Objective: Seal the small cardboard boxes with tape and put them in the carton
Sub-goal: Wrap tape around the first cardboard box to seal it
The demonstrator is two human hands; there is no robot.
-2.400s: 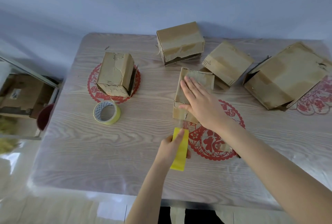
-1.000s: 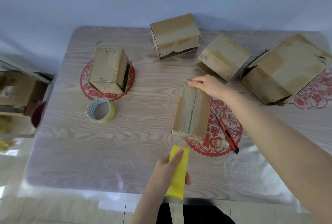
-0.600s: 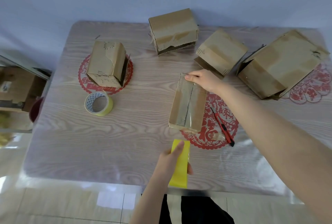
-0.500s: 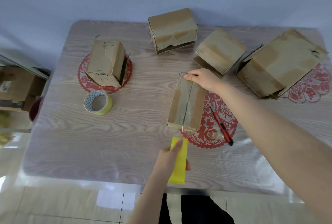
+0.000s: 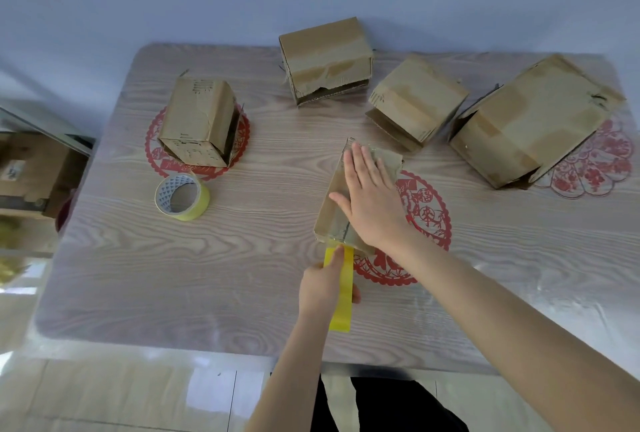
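A flat small cardboard box (image 5: 333, 210) lies mid-table with clear tape along its top seam. My right hand (image 5: 369, 196) presses flat on it, fingers spread and pointing away from me. Just in front of the box's near end, my left hand (image 5: 323, 284) grips a yellow roll of tape (image 5: 341, 296), held edge-on, its top touching the box's near edge. Three more small boxes stand further back: one on the left (image 5: 199, 123), one at the back centre (image 5: 325, 59), one right of centre (image 5: 417, 100). A larger carton (image 5: 533, 123) lies at the far right.
A second tape roll (image 5: 181, 196) with a yellow edge lies flat left of centre. Red paper-cut mats (image 5: 427, 220) sit under the boxes on the wood-grain table (image 5: 242, 275). A mirror or glass panel (image 5: 31, 168) stands off the table's left edge.
My right hand moved from the box's far edge to lie flat across its top, hiding the red cutter. My left hand brought the yellow roll up against the box's near end.
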